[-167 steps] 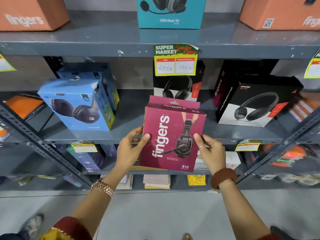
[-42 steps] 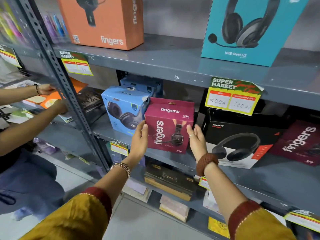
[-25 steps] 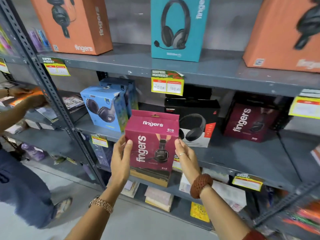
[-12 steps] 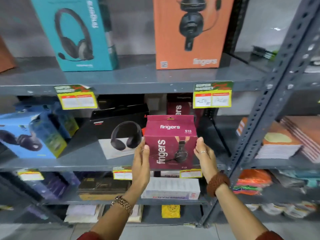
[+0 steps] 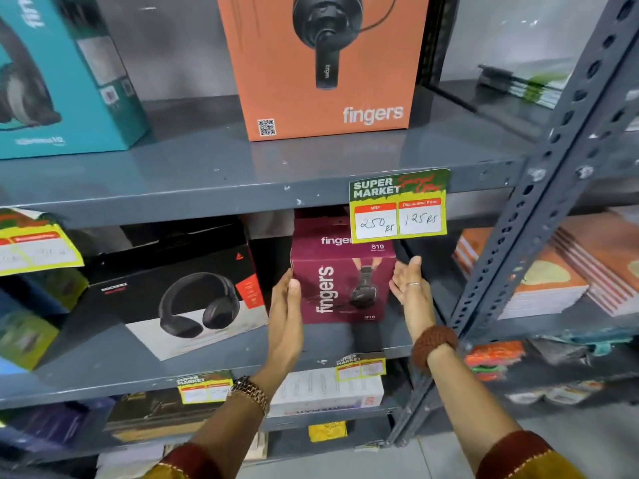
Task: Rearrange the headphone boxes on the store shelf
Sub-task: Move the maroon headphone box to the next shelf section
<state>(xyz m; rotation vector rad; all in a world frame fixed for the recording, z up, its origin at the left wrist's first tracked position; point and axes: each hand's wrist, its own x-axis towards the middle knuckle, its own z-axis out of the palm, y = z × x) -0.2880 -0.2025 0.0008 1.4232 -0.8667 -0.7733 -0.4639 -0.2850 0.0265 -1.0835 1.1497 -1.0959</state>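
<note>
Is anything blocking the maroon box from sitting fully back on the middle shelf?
Nothing visible does. The maroon box already stands on the middle shelf, between the left hand and right hand. A price tag hangs before its top; the space behind is hidden.

one maroon headphone box (image 5: 342, 288), one black box (image 5: 179, 292), one orange box (image 5: 325, 67), one teal box (image 5: 58, 74), two hands
</note>
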